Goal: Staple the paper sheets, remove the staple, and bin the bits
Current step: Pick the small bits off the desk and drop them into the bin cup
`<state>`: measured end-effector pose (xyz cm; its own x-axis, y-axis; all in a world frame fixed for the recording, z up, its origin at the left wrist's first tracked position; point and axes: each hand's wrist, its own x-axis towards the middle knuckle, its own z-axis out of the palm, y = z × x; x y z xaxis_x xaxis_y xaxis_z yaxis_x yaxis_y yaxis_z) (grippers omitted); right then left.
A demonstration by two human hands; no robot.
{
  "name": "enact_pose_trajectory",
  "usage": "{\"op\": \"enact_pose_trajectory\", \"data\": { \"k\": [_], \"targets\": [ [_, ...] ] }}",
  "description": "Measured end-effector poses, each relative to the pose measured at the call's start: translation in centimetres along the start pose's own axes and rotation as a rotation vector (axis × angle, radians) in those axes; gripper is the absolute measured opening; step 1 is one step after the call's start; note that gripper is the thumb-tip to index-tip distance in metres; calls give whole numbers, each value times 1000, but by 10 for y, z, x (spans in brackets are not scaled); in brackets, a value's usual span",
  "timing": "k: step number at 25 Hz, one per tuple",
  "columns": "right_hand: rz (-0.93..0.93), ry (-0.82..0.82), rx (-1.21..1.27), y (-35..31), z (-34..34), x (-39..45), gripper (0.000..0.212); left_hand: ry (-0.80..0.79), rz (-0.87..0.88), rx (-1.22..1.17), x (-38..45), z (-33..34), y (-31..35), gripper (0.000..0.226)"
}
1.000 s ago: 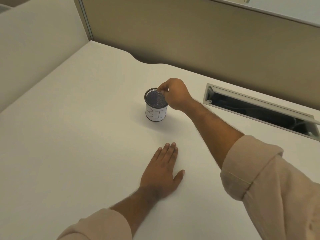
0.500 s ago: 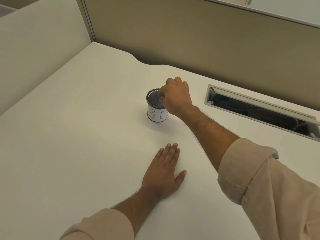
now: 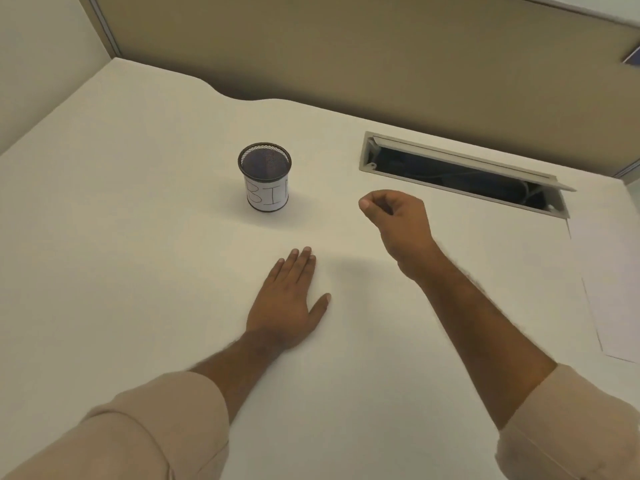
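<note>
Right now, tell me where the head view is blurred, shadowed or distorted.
Head view: soft, even lighting with no glare; right hand and forearm edges slightly motion-smeared; a faint shadow lies on the desk beside the left hand; wide-angle lens bends the desk edges; the bin label reads sharply.

Upright mesh bin (image 3: 265,176), paper sheets (image 3: 609,289) right

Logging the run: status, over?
Left hand flat on desk. Right hand curled, nothing seen in it, beside bin. Paper sheets far right.

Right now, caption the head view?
Left hand flat on desk; right hand curled, empty, beside mesh bin.
</note>
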<state>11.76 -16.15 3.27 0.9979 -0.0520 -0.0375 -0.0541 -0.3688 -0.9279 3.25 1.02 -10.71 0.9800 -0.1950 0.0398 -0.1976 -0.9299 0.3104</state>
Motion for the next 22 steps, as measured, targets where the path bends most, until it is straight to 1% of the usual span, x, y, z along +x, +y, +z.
{"op": "enact_pose_trajectory", "data": {
  "k": [4, 6, 8, 11, 13, 17, 18, 22],
  "targets": [
    [88, 27, -110, 58, -61, -78, 9, -4, -1, 6, -2, 2, 2, 73],
    [122, 9, -200, 84, -82, -114, 10, -3, -10, 18, -2, 2, 0, 73],
    [142, -7, -286, 106, -97, -145, 10, -6, -7, 28, -1, 2, 1, 73],
    [157, -26, -352, 132, -109, -182, 13, 0, -7, 33, -1, 2, -1, 72],
    [126, -74, -433, 145, -112, -204, 14, -5, -2, 42, -2, 1, -1, 73],
    [-18, -228, -634, 158, -112, -231, 15, -7, 4, 43, -2, 2, -2, 74],
    [-46, -237, -670, 158, -110, -236, 14, -11, 6, 44, -2, 2, -2, 75],
    [-155, -180, -794, 155, -97, -251, 14, -12, 11, 59, -1, 2, -3, 75]
  ]
}}
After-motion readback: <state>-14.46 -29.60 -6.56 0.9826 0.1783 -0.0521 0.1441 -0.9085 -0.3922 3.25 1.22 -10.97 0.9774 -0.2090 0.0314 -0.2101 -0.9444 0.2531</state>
